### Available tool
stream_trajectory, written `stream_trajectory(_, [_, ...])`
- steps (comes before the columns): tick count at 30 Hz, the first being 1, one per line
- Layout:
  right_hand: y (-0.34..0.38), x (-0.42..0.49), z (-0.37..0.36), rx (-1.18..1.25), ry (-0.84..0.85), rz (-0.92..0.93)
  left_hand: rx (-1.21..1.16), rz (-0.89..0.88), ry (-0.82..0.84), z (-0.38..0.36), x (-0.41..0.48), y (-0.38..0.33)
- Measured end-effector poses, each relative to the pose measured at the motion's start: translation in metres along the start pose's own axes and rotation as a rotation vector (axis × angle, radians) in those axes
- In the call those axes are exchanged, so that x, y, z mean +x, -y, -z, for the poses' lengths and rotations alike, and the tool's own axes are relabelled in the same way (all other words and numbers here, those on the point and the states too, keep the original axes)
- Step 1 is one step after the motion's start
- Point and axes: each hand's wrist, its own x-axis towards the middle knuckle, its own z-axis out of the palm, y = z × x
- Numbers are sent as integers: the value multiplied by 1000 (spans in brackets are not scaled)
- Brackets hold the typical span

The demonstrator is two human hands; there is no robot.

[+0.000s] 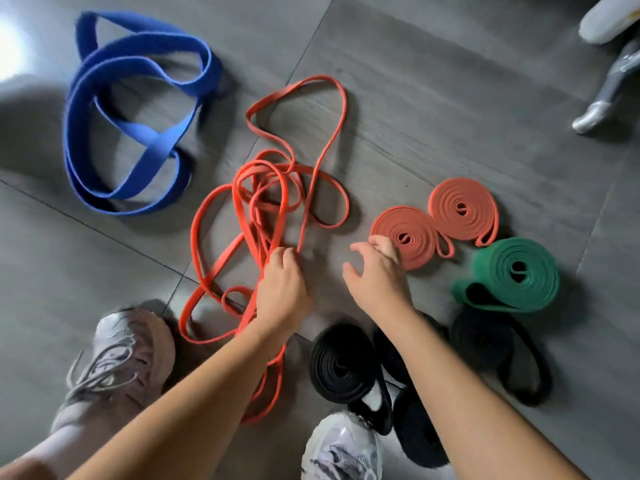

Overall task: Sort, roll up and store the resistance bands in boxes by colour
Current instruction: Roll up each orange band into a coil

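A tangle of thin red bands lies loose on the grey floor in the middle. My left hand grips strands of it near its lower right. My right hand hovers with relaxed, spread fingers, its fingertips at the edge of a rolled red band. A second red roll lies just beyond. A green roll sits to the right, and black rolls lie below it. Wide blue bands lie unrolled at the upper left.
My two pale sneakers stand at the bottom, the right one touching the black rolls. Another person's foot and a metal object show at the top right corner. No boxes are in view.
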Motion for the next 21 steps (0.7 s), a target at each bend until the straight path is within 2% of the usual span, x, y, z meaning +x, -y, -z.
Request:
stream_trajectory(4, [12,-23,9,-42,97,-5,293,-55,134,0,-22,10])
stream_trajectory(6, [14,-36,21,-73,112,-6,336,-63,182,9,-29,12])
stream_trajectory(9, [18,-58,43,-110,128,-3,186,-69,165,33,-43,5])
stream_trajectory(13, [45,-79,83,-105,144,39,-13,-132,170,101,-67,-20])
stream_trajectory(16, [89,-97,121,-48,111,197,-67,-351,156,173,-91,-39])
stream_trajectory(18, [128,-115,150,-8,151,349,-121,-541,135,224,-115,-52])
stream_trajectory(21, [185,-145,195,-40,147,486,-194,-600,20,301,-152,-66])
